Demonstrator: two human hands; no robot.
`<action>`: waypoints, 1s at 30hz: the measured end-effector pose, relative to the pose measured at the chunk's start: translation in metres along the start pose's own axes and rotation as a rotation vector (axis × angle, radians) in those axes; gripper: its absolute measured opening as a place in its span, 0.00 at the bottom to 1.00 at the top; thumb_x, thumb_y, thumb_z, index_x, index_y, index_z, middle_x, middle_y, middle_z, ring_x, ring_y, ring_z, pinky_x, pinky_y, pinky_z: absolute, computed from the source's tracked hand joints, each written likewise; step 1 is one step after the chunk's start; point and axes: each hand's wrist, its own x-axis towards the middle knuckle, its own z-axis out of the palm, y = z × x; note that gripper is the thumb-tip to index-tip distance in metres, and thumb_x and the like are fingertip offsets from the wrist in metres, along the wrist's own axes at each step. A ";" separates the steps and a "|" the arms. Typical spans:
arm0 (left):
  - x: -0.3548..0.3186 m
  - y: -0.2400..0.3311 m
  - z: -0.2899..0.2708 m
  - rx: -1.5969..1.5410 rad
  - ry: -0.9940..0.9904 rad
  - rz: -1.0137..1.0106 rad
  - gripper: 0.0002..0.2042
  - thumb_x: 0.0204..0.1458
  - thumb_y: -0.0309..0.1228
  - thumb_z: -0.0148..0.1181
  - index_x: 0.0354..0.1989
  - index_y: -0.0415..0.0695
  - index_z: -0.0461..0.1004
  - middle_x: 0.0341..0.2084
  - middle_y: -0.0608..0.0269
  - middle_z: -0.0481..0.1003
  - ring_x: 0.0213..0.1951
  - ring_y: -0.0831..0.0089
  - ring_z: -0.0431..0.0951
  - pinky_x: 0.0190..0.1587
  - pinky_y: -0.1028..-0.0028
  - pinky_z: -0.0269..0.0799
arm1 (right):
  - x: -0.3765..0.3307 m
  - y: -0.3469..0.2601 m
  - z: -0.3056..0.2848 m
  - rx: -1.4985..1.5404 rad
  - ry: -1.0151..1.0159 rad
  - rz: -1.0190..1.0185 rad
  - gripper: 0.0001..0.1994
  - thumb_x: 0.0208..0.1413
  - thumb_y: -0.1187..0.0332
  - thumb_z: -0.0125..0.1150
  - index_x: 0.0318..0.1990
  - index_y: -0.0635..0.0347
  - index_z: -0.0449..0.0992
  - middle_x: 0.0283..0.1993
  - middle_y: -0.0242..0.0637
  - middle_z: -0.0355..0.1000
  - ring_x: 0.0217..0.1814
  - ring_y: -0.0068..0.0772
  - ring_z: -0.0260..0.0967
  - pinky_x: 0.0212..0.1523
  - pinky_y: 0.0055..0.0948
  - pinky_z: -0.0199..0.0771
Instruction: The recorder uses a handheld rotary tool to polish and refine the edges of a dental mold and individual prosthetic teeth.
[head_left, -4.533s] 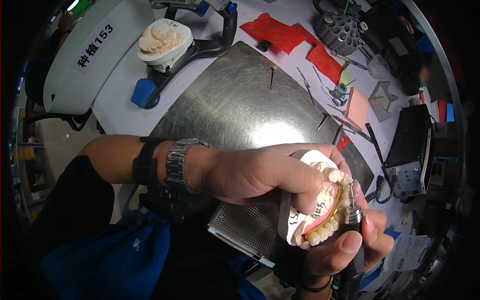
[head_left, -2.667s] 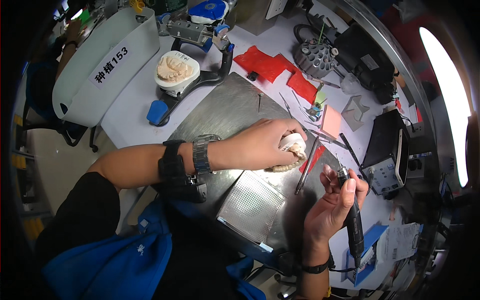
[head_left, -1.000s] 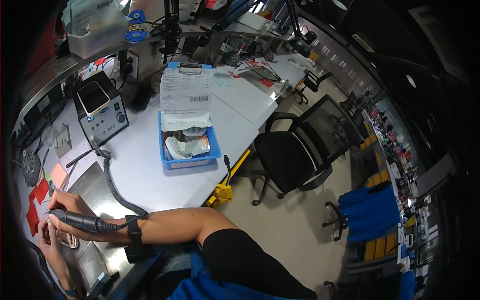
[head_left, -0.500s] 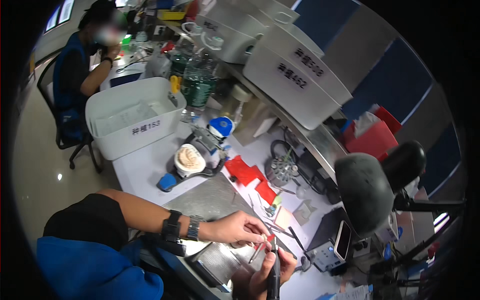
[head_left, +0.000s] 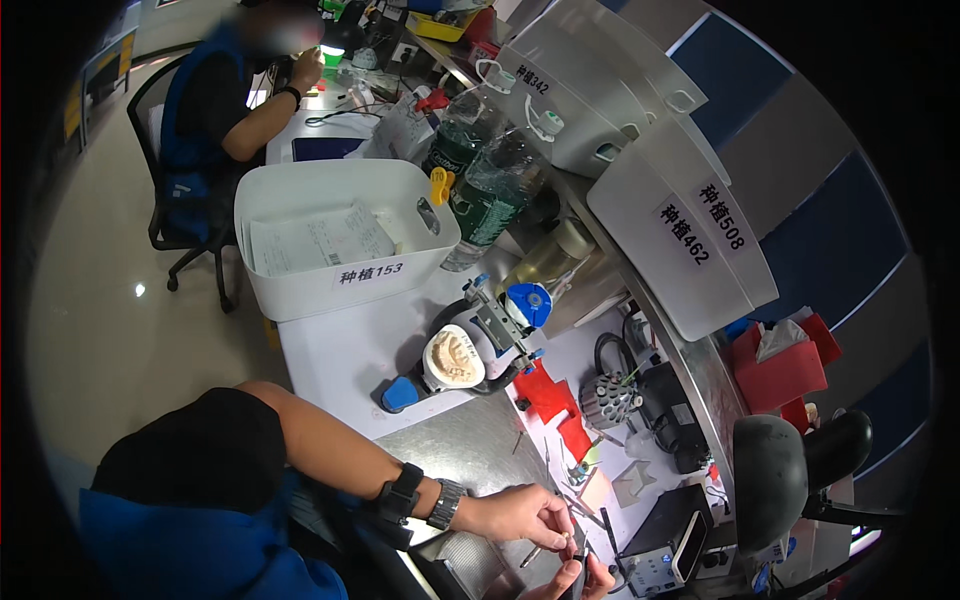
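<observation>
My left hand [head_left: 525,515], with a watch and a black band at its wrist, pinches a small pale tooth-coloured piece [head_left: 567,537] between thumb and fingers. Close against it, my right hand [head_left: 571,582] is wrapped round a slim dark handpiece [head_left: 584,562], its tip up beside the piece. The lower picture edge cuts off most of the right hand. Whether the tip touches the piece I cannot tell. Beyond the hands, a plaster dental model [head_left: 455,357] sits in an articulator [head_left: 497,322] with blue parts.
A white bin [head_left: 350,290] with papers stands at the far left of the bench, before two large bottles [head_left: 490,190]. Right of the hands are loose tools, a bur holder [head_left: 610,400], a control box [head_left: 655,560] and a black lamp [head_left: 770,480]. A person [head_left: 215,120] sits beyond.
The view has swung, so the bench and hands appear lower and farther right. Both hands stay together, still holding the small piece and the handpiece.
</observation>
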 end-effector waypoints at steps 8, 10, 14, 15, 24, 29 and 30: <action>-0.005 0.013 0.000 0.000 0.051 0.055 0.09 0.54 0.21 0.58 0.43 0.32 0.74 0.39 0.54 0.78 0.44 0.72 0.78 0.51 0.75 0.72 | 0.011 0.032 -0.096 -0.347 -0.211 -0.608 0.15 0.53 0.67 0.60 0.41 0.66 0.65 0.37 0.47 0.67 0.39 0.36 0.69 0.43 0.32 0.69; -0.002 0.013 0.000 0.090 0.064 0.009 0.09 0.53 0.20 0.59 0.43 0.32 0.74 0.39 0.54 0.78 0.45 0.72 0.77 0.51 0.76 0.73 | 0.009 0.028 -0.098 -0.339 -0.229 -0.570 0.16 0.55 0.65 0.60 0.44 0.65 0.63 0.39 0.49 0.66 0.42 0.38 0.70 0.46 0.32 0.69; 0.003 0.023 0.004 0.102 0.122 -0.091 0.09 0.52 0.20 0.61 0.42 0.33 0.75 0.39 0.55 0.78 0.44 0.74 0.78 0.49 0.77 0.74 | 0.019 0.037 -0.106 -0.315 -0.297 -0.590 0.18 0.54 0.66 0.61 0.46 0.64 0.61 0.37 0.48 0.65 0.48 0.51 0.72 0.49 0.38 0.71; 0.003 0.023 0.003 0.106 0.127 -0.080 0.09 0.52 0.20 0.62 0.42 0.33 0.75 0.39 0.56 0.78 0.44 0.74 0.78 0.49 0.77 0.74 | 0.020 0.035 -0.105 -0.333 -0.307 -0.591 0.18 0.54 0.66 0.61 0.45 0.64 0.60 0.37 0.48 0.65 0.49 0.53 0.72 0.50 0.39 0.72; -0.002 0.012 0.005 0.028 0.140 -0.004 0.09 0.49 0.16 0.62 0.40 0.32 0.76 0.38 0.54 0.77 0.44 0.72 0.77 0.49 0.76 0.74 | 0.018 0.037 -0.113 -0.345 -0.403 -0.625 0.17 0.56 0.68 0.59 0.43 0.63 0.58 0.35 0.45 0.61 0.48 0.61 0.72 0.51 0.46 0.76; -0.002 0.009 0.004 0.032 0.155 0.052 0.10 0.48 0.14 0.62 0.39 0.31 0.76 0.39 0.50 0.77 0.45 0.68 0.78 0.49 0.74 0.75 | 0.017 0.037 -0.116 -0.320 -0.444 -0.566 0.17 0.55 0.67 0.61 0.42 0.63 0.59 0.33 0.44 0.60 0.48 0.66 0.71 0.53 0.50 0.75; -0.002 0.009 0.004 0.030 0.159 0.045 0.10 0.48 0.14 0.62 0.39 0.31 0.76 0.39 0.50 0.77 0.45 0.68 0.78 0.49 0.74 0.75 | 0.017 0.038 -0.115 -0.304 -0.440 -0.573 0.17 0.55 0.66 0.60 0.42 0.63 0.59 0.33 0.44 0.60 0.48 0.66 0.71 0.52 0.51 0.75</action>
